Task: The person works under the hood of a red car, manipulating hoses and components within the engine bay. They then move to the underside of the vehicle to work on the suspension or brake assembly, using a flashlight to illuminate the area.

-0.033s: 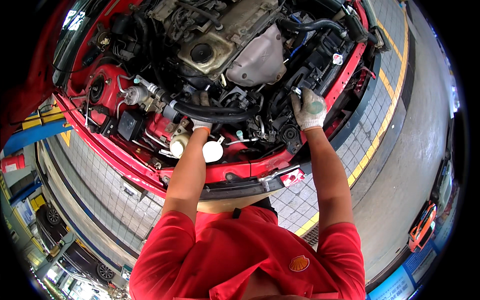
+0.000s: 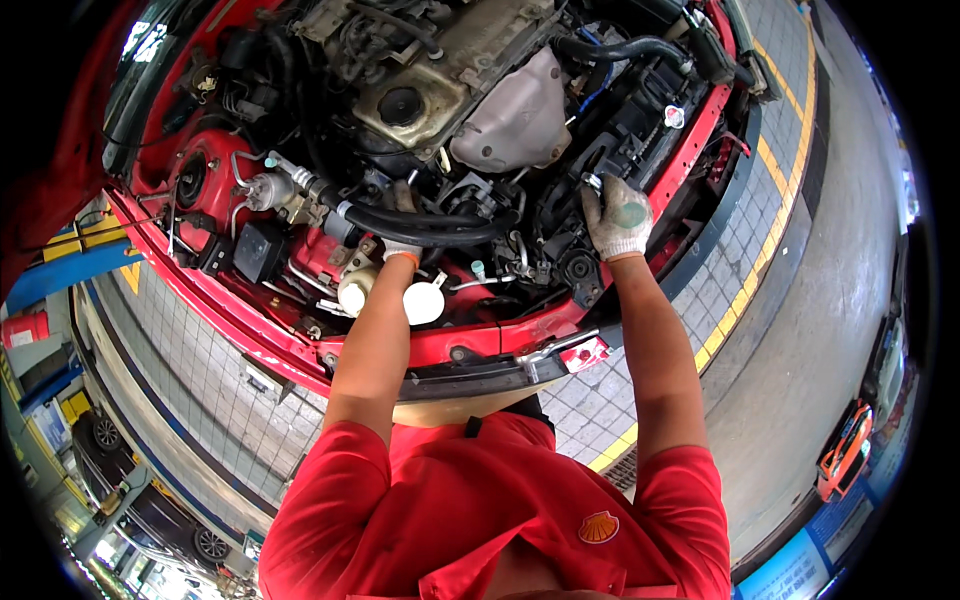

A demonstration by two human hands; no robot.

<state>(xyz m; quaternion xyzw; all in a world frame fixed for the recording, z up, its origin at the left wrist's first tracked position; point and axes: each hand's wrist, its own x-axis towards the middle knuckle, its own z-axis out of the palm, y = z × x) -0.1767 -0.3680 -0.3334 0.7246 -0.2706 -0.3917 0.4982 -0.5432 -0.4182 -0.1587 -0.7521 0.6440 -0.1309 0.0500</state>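
Note:
My left hand (image 2: 403,248), in a pale work glove with an orange cuff edge, reaches down into the engine bay. A thick black hose (image 2: 430,232) crosses over it and hides most of its fingers. Near its fingertips a short shiny metal end (image 2: 412,177) shows; I cannot tell whether the hand holds it. My right hand (image 2: 621,218), gloved and stained on the back, rests at the black radiator top (image 2: 612,150). Its thumb and fingers close around a small silvery metal piece (image 2: 594,182), whose kind I cannot make out.
Beyond my hands lies the engine with its oil cap (image 2: 402,106) and a grey heat shield (image 2: 515,115). White reservoir caps (image 2: 424,303) stand beside my left forearm. The red front body edge (image 2: 470,343) runs before me. A silver radiator cap (image 2: 674,117) sits farther right.

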